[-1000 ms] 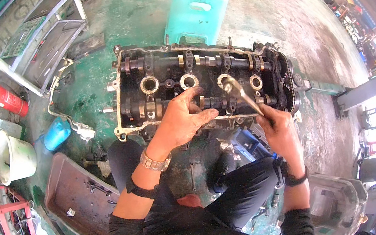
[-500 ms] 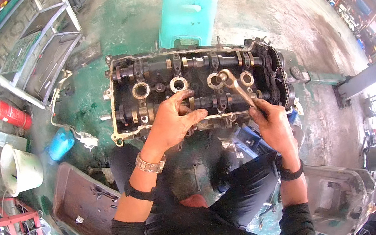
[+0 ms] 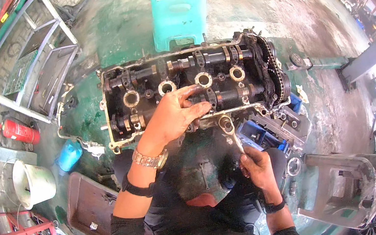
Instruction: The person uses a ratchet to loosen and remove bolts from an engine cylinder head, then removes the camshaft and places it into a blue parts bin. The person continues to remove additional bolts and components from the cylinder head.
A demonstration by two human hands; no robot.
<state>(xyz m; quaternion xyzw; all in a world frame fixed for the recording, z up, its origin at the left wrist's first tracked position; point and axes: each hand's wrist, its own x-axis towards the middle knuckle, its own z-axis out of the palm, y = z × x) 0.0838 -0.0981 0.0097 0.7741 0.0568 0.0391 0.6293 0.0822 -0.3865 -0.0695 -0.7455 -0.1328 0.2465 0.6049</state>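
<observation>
Clock hub = mid of open engine [image 3: 181, 75], which lies lengthwise 9 to 3 in front of person, 12 = away. Inside: 2 camshafts [image 3: 227, 96] running lengthwise, w/ a row of 4 pale rings [image 3: 236, 67] btw them; chain [image 3: 277, 65] at 3 o'c end. L hand [image 3: 170, 114] comes in from 7 o'c, over near half of engine; thumb & forefinger parted, pointing approx 3 o'c, forefinger by the 3rd ring from 9 o'c end, thumb over near camshaft. Can't tell if its other fingertips touch anything. Metal watch [image 3: 151, 160] + black band [image 3: 139, 189] on that arm. R hand [image 3: 258, 170] at 5 o'c, off the near edge, fist closed round lower end of wrench [image 3: 235, 138]; handle slants up twd 11, ring end right by engine's near rim, contact unclear. Black band on R wrist too. Blue toolbox [image 3: 258, 136] at 4–5, close to wrench; grey plastic bin [image 3: 371, 170] further out, same dir. Teal stool [image 3: 177, 0] at 12, just past far edge. Well apart on L side: extinguisher [image 3: 20, 132] approx 9, blue jug [image 3: 69, 155] & white bucket [image 3: 39, 179] btw 8 and 9, brown tray [image 3: 82, 197] nr 8, metal shelf [image 3: 60, 53] nr 10.
</observation>
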